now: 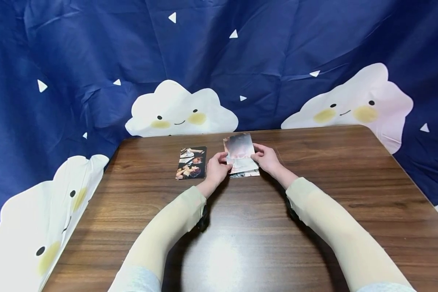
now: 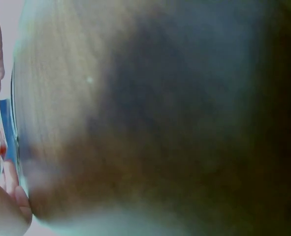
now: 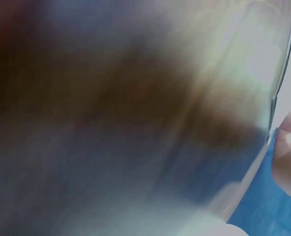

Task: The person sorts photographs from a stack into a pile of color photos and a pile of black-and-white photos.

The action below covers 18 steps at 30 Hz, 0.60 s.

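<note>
At the far left, a navy backdrop cloth printed with smiling white clouds and small white triangles is hanging down past the edge of a brown wood-grain table and running on behind it. On the tabletop, a dark photo card showing several figures is lying just beside the left hand. This hand is pinching the left edge of a pale glossy photo card, its thumb lying on the card's face. The pale card is sitting between the two hands near the table's far side, covering most of another photo card, whose lower edge is showing beneath it. To the right, the right hand is pinching the opposite edge, thumb also on the face. Cream sleeves are covering both forearms.
</note>
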Tool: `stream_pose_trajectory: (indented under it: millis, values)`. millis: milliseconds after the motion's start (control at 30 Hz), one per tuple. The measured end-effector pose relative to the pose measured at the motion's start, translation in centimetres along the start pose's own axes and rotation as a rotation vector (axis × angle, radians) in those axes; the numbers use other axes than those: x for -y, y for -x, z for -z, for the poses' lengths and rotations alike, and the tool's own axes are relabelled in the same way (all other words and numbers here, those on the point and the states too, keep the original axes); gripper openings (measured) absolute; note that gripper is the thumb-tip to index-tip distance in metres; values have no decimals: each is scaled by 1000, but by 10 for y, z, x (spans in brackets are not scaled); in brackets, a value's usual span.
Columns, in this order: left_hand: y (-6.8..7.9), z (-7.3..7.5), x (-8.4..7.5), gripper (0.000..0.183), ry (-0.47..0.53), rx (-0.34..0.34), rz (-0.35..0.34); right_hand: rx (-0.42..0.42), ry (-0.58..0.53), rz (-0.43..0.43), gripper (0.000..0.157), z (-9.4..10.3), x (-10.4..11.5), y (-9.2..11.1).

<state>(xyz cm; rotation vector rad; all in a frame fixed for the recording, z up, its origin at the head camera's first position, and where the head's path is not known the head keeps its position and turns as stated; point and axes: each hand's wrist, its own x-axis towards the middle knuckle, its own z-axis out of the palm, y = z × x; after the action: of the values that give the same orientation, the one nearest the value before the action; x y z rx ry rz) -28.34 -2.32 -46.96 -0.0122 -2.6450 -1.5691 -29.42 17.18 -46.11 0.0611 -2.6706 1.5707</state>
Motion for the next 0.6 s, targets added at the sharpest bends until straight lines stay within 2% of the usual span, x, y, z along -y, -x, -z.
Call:
stream_pose_trajectory:
  millis: [133, 367, 433, 600]
  values:
    - [-4, 5, 4, 44, 82, -15, 10, 18, 42, 29, 50, -3, 6, -1]
    - [-3, 21, 6, 54, 274, 10, 42, 17, 61, 68, 54, -11, 15, -1]
    - [-1, 27, 8, 54, 294, 15, 33, 20, 49, 70, 55, -14, 17, 0]
    - [3, 47, 12, 52, 271, 25, -12, 37, 13, 81, 55, -24, 23, 3]
